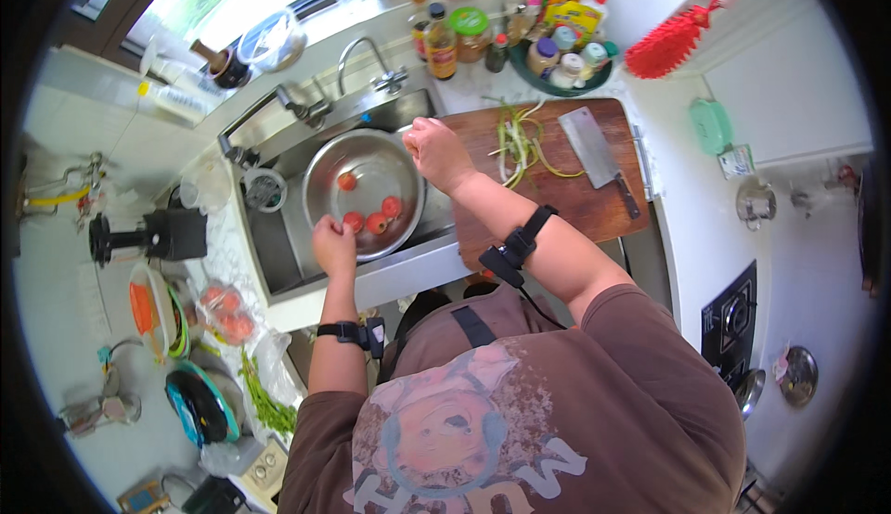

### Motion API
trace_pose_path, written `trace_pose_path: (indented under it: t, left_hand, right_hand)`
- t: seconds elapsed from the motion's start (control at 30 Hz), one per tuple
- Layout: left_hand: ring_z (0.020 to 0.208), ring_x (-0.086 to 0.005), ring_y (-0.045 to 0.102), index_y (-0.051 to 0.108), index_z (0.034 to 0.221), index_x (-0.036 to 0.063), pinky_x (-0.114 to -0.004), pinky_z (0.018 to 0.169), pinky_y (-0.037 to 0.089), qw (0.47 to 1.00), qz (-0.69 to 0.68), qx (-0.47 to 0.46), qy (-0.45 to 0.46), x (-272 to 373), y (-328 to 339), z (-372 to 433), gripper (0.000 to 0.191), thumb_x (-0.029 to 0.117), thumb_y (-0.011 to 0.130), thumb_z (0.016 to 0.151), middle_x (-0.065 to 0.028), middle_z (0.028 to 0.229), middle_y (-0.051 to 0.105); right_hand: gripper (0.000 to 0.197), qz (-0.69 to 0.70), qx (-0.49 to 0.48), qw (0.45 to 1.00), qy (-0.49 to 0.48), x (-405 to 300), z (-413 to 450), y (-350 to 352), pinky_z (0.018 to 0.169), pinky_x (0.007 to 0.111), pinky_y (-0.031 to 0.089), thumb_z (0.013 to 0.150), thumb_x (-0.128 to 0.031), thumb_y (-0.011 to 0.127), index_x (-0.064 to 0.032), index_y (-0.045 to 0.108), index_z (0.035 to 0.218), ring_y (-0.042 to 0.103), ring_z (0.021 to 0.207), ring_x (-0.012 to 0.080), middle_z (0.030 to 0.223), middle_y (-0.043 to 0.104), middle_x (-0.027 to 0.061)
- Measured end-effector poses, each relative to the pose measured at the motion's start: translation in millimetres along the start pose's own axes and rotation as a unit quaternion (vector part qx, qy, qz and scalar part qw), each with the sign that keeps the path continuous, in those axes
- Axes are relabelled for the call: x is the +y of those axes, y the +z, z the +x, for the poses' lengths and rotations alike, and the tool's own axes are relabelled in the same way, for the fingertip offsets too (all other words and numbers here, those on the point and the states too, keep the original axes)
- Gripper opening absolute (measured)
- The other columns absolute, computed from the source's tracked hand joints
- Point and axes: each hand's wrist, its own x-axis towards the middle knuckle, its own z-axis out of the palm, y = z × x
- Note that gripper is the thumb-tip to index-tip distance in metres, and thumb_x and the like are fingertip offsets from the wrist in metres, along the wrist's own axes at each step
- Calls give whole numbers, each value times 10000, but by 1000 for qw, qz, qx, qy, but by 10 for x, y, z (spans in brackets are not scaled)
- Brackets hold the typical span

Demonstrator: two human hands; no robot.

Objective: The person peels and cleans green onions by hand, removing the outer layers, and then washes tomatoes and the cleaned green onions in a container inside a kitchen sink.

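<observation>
A round stainless steel basin (327, 155) sits in the sink, with several tomatoes (376, 223) in it. My left hand (334, 246) is at the basin's near left rim, fingers curled inward beside one tomato; whether it grips the rim or the tomato cannot be told. At the basin's right rim my right hand (437, 155) is raised, closed like a fist, with nothing visible in it. To its right lies a wooden cutting board (480, 131) bearing green and pale vegetable strips (516, 142) and a cleaver (590, 145).
Faucets (390, 81) stand behind the sink (278, 256). Sauce bottles (440, 48) and a green tray of jars (536, 82) are beyond the board. On the left counter are bagged tomatoes (230, 312) and leafy greens (268, 403). A gas stove (731, 316) is at right.
</observation>
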Motion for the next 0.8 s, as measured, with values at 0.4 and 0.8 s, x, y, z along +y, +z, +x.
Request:
trace_pose_path:
  t: [0.4,0.8]
  left_hand:
    - [1095,-384,618,386,1431,27,-426,937,492,980,19,-194,-40,-1363,718,303,796,133,753,732,-257,1188,627]
    - [1357,-531,279,394,1450,262,-722,994,343,821,391,-380,169,-1374,1534,822,783,487,695,764,-165,1561,215]
  right_hand:
    - [600,87,-228,950,194,-130,-491,1341,948,463,477,778,13,583,-99,473,1357,572,1096,425,1265,510,229]
    - [462,-113,-340,898,256,602,-673,3171,942,459,501,842,-80,587,-156,540,1296,504,1192,397,1366,433,169]
